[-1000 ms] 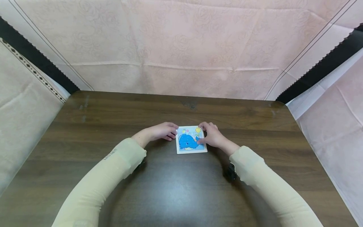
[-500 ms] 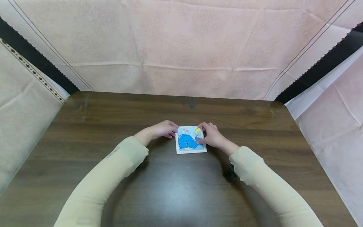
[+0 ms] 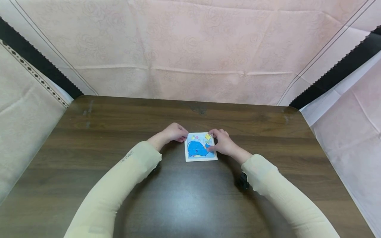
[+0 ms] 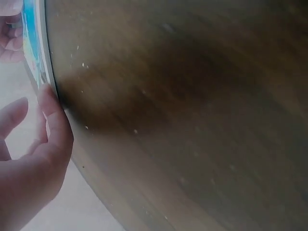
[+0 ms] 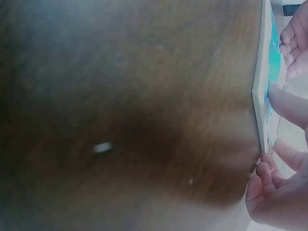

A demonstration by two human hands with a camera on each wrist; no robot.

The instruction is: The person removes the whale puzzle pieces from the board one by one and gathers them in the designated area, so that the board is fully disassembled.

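Observation:
A small square jigsaw puzzle [image 3: 197,152] in a pale frame lies flat on the table, showing a blue whale and a yellow sun. At its upper left corner is my left hand [image 3: 176,133]. In the left wrist view the index fingertip [image 4: 46,94] touches the puzzle's corner, while the thumb [image 4: 14,115] stays apart from it. My right hand [image 3: 224,142] holds the puzzle's right side. Its thumb [image 5: 288,103] rests on the picture near the whale's tail, and its index finger [image 5: 288,153] reaches the upper right corner. The hands partly cover the puzzle's edges.
The dark wooden table [image 3: 184,198] spreads around the puzzle, with its far edge beyond the hands. Pale patterned cloth [image 3: 190,49] hangs behind and at both sides. Black bands run along the cloth's corners.
My left hand has shifted slightly up and to the right at the puzzle's upper left corner, its wrist rising. My right hand and the puzzle have stayed nearly still.

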